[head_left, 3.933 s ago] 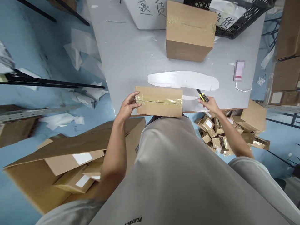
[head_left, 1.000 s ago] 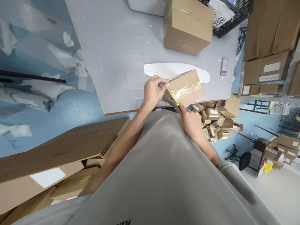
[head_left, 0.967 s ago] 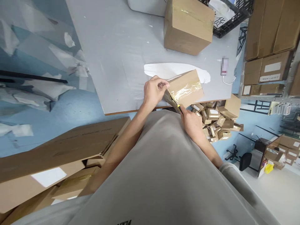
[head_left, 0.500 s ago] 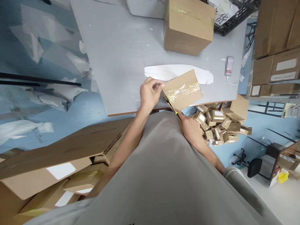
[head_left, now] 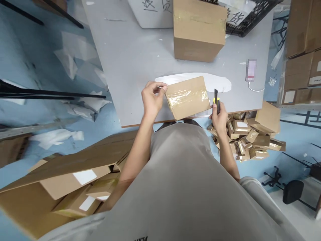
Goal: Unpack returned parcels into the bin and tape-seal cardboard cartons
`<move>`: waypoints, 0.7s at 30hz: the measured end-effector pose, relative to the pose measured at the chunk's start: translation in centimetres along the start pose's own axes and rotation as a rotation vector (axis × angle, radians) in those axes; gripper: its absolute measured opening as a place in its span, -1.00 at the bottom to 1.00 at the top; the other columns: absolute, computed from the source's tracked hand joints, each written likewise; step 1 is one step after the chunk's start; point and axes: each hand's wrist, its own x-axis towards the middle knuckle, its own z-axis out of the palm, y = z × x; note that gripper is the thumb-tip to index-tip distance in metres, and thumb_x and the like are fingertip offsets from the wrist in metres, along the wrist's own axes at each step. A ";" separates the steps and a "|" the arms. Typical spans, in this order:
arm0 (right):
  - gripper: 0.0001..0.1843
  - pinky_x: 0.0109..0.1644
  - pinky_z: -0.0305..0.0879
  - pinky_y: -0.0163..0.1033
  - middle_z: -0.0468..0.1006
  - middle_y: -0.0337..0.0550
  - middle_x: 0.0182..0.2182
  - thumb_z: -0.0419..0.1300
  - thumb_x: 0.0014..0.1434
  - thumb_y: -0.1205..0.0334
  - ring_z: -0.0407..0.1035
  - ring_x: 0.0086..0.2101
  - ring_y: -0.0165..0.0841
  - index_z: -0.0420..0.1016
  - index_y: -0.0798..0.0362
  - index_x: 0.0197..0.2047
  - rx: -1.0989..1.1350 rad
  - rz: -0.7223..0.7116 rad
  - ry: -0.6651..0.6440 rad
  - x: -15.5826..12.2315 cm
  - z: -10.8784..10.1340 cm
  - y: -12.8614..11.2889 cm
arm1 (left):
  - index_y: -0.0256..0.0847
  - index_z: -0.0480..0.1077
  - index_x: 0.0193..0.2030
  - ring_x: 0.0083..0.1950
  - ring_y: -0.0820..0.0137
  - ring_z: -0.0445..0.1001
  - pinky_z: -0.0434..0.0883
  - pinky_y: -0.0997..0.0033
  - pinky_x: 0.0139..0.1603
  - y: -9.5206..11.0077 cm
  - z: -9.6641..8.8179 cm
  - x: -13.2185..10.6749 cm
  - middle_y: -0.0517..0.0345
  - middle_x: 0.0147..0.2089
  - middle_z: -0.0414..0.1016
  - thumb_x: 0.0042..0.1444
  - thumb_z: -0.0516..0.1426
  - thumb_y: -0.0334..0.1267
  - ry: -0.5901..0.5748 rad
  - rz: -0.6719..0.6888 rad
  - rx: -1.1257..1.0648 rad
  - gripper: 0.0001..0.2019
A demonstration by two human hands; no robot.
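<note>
A small cardboard box (head_left: 187, 97) with shiny clear tape across its face lies tilted at the table's front edge. My left hand (head_left: 153, 97) pinches its upper left corner between thumb and fingers. In my right hand (head_left: 219, 117) is a black and yellow box cutter (head_left: 216, 97), held upright just off the box's right side. A flat white sheet (head_left: 218, 82) lies on the table behind the box, partly covered by it.
On the grey table (head_left: 120, 67) stand a larger carton (head_left: 198, 30), a black crate (head_left: 247, 23) and a phone (head_left: 250, 70) on a cable. Small boxes (head_left: 243, 134) are heaped below right. A big open carton (head_left: 82, 157) holding boxes is at my left.
My right hand has moved the box cutter from the box's lower left edge to beyond its right side, blade end up. The left hand stays at the corner. The view has shifted slightly.
</note>
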 end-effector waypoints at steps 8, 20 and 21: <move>-0.44 0.03 0.58 -0.15 0.80 -0.01 -0.17 -0.12 0.65 -0.02 0.71 -0.32 -0.19 0.42 0.10 0.44 0.118 0.041 -0.111 -2.5 0.6 -0.3 | 0.07 0.59 0.29 0.72 -0.11 0.23 0.19 -0.41 0.72 4.9 5.2 -1.6 0.00 0.57 0.46 0.54 0.21 -0.04 -0.155 0.319 0.240 -0.71; -0.40 0.33 0.50 -0.09 0.67 0.19 0.33 -0.12 0.63 0.21 0.59 0.27 -0.09 0.38 0.12 0.58 -0.025 -0.160 -0.131 -0.5 -0.5 -2.6 | 0.08 0.51 0.45 0.79 -0.05 0.15 0.05 -0.45 0.79 5.8 8.5 -3.0 -0.03 0.69 0.36 0.59 0.12 0.03 -0.366 0.496 0.314 -0.59; -0.40 0.32 0.51 -0.08 0.67 0.20 0.32 -0.12 0.63 0.22 0.60 0.26 -0.09 0.37 0.13 0.58 -0.041 -0.156 -0.137 -0.4 -0.5 -2.8 | 0.09 0.51 0.45 0.78 -0.06 0.15 0.04 -0.45 0.79 5.7 8.5 -3.0 -0.03 0.69 0.35 0.58 0.14 0.04 -0.365 0.498 0.310 -0.58</move>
